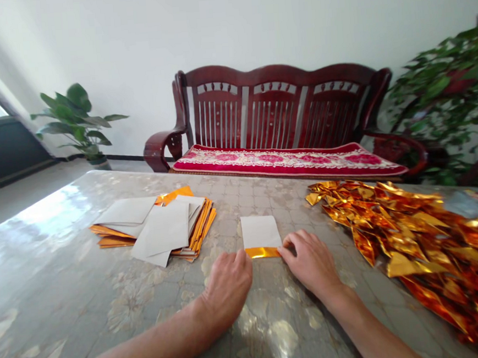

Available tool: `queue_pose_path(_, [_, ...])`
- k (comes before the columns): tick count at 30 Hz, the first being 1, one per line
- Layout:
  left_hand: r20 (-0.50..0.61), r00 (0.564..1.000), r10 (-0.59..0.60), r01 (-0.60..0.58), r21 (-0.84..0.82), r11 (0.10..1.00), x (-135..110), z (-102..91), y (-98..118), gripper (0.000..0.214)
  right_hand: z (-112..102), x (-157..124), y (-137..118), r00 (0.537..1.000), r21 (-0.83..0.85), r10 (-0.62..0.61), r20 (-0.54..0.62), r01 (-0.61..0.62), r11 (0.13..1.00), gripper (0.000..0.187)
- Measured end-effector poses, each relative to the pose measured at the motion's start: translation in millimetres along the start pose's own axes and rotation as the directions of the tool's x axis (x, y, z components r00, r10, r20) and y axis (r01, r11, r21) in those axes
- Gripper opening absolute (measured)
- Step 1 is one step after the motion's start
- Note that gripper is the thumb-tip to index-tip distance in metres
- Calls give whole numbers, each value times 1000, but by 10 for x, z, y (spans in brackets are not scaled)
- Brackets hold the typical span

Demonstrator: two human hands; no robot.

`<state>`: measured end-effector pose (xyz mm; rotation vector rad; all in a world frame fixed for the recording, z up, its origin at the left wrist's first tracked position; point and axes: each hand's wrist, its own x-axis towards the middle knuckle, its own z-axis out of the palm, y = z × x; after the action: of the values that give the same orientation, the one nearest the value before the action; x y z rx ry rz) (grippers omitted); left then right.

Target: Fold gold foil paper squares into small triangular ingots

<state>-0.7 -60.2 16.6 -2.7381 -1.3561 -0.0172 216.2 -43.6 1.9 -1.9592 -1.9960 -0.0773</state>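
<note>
A small sheet of foil paper [260,231] lies white side up on the table in front of me. Its near edge is folded over, showing a shiny gold strip. My left hand [229,282] pinches the left end of that fold, fingers closed. At the right end, my right hand [309,259] grips the fold between thumb and fingers. To the left rests a stack of foil paper sheets [164,229], white faces up with orange-gold edges showing. A large heap of folded gold foil pieces [426,247] spreads along the right side.
The table [150,313] has a glossy, flower-patterned cover. Beyond its far edge stands a dark red wooden bench [272,107] with a red patterned cushion [287,160]. Potted plants stand at the left [79,122] and right [449,88].
</note>
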Motion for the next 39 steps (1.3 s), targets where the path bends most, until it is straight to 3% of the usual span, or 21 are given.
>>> queue_pose_path(10, [-70, 990, -122, 109, -166, 980, 213, 26, -183, 28, 21, 8, 6, 999, 51, -36, -8, 36, 998, 16])
queue_pose_path(14, [-58, 988, -145, 126, -259, 958, 277, 44, -191, 23, 37, 20, 8, 999, 83, -47, 7, 46, 996, 27])
queue_pose_path(20, [-46, 986, -162, 137, -342, 930, 277, 108, -241, 20, 76, 51, 113, 999, 355, 52, 5, -50, 934, 30])
queue_pose_path(23, [-54, 984, -168, 138, -358, 924, 274, 113, -255, 19, 56, 51, 135, 999, 414, 42, 10, -43, 909, 30])
queue_pose_path(29, [-59, 984, -170, 137, -365, 921, 274, 89, -252, 14, -29, 44, 108, 990, 360, -121, 74, 87, 929, 20])
queue_pose_path(39, [-52, 978, -201, 167, -382, 909, 279, 99, -266, 11, 25, 69, 154, 988, 335, -133, 80, 99, 937, 8])
